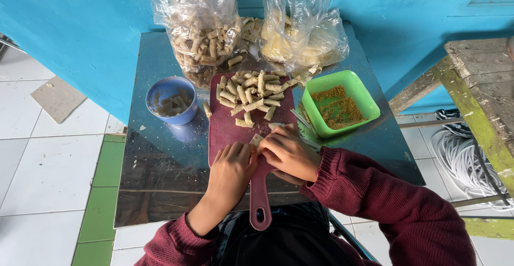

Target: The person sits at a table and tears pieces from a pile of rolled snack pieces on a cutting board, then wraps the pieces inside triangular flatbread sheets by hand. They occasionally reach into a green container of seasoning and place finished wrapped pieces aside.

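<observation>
Both hands meet over the near half of a dark red plastic cutting board (235, 129) that lies on a shiny metal table (160, 159), its handle pointing toward the person. The left hand (231, 171) rests palm down on the board, fingers curled with their tips pressed against a small pale pastry roll (257, 139). The right hand (289, 152) comes in from the right, its fingers bent and closed around the same roll from the other side, so the roll sits pinched between the two hands. Both arms wear maroon knitted sleeves (385, 196).

On the far half of the board lies a loose heap of finished beige rolled snacks (251, 95). Left of the board stands a round blue plastic bowl (172, 100) holding a brownish paste. Right of the board, just beside it, sits a square bright green plastic container (342, 103) with golden-brown crumbly filling. At the far edge of the table stand two clear plastic bags: the left bag (199, 25) is packed with rolls, and the right bag (302, 33) holds pale yellowish sheets.
</observation>
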A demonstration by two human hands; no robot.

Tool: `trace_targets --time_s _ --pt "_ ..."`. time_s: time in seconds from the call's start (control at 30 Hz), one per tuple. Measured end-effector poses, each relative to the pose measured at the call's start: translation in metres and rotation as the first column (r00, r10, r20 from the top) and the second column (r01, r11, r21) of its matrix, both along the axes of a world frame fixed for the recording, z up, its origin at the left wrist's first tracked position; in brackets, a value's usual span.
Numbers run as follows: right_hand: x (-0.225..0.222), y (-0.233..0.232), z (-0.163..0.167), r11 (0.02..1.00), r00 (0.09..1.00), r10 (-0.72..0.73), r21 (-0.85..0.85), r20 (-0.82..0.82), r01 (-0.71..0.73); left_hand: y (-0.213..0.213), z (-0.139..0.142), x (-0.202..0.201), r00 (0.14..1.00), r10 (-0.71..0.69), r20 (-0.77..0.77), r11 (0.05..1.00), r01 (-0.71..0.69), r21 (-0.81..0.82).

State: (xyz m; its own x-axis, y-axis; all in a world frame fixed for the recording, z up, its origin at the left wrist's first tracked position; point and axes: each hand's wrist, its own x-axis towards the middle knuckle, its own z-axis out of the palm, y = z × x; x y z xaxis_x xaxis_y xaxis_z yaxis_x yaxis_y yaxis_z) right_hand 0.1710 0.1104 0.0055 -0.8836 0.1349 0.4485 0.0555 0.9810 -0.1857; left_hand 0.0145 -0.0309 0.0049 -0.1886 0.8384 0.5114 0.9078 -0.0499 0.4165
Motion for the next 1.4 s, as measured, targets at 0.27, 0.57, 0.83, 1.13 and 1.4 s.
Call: trace_targets --time_s 0.27,0.57,0.83,1.13,1.4 --pt "0.001 -0.005 0.014 0.973 0.995 0.0 0.23 0.099 -0.023 0.0 0.016 -0.004 0.956 0.09 0.28 0.974 -0.026 -0.226" --pt "0.005 -0.006 0.016 0.919 0.993 0.018 0.391 0.114 -0.061 -0.004 -0.004 0.008 0.991 0.064 -0.116 0.994 -0.053 0.095" --pt "0.001 -0.003 -0.009 0.994 0.999 -0.034 -0.105 0.022 0.036 -0.001 -0.006 0.003 0.988 0.075 -0.138 0.996 -0.069 0.047" --pt "0.007 -0.01 0.014 0.963 0.997 -0.011 0.268 0.075 -0.009 -0.002 -0.013 0.009 0.94 0.131 -0.314 0.99 -0.11 0.085" --pt "0.007 -0.02 0.017 0.927 0.989 -0.106 0.371 0.103 0.061 0.005 -0.014 0.006 0.939 0.18 -0.293 0.983 -0.162 0.086"
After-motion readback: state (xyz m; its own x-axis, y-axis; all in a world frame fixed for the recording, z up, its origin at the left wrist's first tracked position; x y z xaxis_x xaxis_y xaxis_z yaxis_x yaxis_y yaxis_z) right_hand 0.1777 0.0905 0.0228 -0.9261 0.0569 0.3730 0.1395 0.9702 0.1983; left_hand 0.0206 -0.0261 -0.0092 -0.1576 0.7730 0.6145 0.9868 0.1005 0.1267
